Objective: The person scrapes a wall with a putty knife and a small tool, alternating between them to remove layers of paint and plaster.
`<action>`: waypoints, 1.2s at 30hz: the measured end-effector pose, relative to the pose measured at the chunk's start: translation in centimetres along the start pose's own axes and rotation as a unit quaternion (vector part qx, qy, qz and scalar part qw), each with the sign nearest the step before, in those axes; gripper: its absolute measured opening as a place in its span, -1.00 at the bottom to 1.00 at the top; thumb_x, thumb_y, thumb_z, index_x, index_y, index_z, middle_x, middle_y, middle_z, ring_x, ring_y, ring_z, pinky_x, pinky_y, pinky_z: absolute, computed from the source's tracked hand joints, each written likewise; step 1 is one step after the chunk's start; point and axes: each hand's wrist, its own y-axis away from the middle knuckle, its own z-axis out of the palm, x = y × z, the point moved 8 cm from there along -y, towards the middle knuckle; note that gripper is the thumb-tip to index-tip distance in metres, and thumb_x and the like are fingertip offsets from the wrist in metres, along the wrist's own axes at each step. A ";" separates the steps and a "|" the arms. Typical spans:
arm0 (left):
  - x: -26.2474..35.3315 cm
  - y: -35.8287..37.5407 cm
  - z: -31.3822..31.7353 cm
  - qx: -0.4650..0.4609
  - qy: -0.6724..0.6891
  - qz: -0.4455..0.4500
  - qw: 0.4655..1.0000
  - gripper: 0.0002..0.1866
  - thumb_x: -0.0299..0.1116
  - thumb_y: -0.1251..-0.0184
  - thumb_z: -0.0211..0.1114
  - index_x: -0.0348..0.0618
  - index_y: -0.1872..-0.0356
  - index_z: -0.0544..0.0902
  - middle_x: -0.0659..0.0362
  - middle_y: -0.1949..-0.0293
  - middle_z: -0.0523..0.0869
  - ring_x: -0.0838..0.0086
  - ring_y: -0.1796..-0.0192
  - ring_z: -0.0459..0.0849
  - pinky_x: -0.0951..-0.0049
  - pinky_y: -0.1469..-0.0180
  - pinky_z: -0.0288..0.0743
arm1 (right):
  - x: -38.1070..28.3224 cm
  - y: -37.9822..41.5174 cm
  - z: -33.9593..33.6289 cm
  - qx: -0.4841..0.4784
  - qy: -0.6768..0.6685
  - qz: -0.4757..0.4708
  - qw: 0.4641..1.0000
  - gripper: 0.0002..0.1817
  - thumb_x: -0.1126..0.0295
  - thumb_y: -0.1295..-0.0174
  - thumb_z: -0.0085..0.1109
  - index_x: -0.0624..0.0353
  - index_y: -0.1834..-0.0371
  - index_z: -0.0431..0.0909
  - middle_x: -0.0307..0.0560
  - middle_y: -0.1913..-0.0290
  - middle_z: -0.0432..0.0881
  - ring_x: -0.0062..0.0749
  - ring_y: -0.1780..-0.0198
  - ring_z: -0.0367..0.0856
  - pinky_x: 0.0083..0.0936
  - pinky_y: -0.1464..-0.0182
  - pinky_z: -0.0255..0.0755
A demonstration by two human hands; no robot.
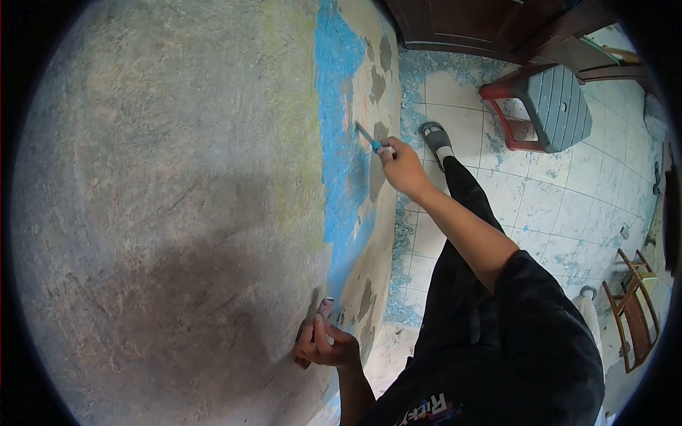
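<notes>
My right hand [403, 168] is closed around the teal and white handle of a scraper [376, 146]. The scraper's narrow dark blade meets the wall over a strip of blue paint [344, 142], with pale and reddish bare patches around it. Lower down, my left hand [328, 346] is closed against the wall, fingers curled round a dusty object [326, 307] with a rounded pinkish-grey end; a brown end shows below the fingers. I cannot tell what kind of thing it is. Rough grey bare wall [163, 142] spreads left of the blue strip.
Blue paint flakes lie over the white floor tiles [508, 199], thickest along the wall. A grey-topped stool with red legs [559, 108] stands near a dark wooden door [462, 25]. A wooden chair [632, 312] is at the right. My sandalled foot [435, 135] rests close to the wall.
</notes>
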 end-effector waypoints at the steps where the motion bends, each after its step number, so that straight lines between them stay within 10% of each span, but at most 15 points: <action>1: -0.1 -0.1 0.1 0.005 0.012 -0.005 1.000 -0.84 -0.31 -0.51 0.30 -0.13 0.09 0.77 0.17 0.10 0.66 0.24 0.04 0.57 0.12 -0.07 0.30 | -0.7 1.2 0.0 -0.009 -0.007 -0.018 1.000 -0.70 0.32 -0.46 0.09 0.25 -0.12 0.62 0.31 0.22 0.75 0.12 0.17 0.76 -0.17 0.03 0.58; 36: 0.1 -0.6 -0.9 -0.016 0.026 -0.057 0.998 -0.79 -0.22 -0.49 0.30 -0.07 0.01 0.71 0.13 0.04 0.69 0.24 0.02 0.63 0.07 -0.18 0.20 | 2.5 2.2 0.7 0.003 -0.050 -0.135 0.990 -0.70 0.32 -0.55 0.14 0.19 -0.23 0.58 -0.19 0.41 0.54 -0.56 0.36 0.42 -0.51 0.26 0.36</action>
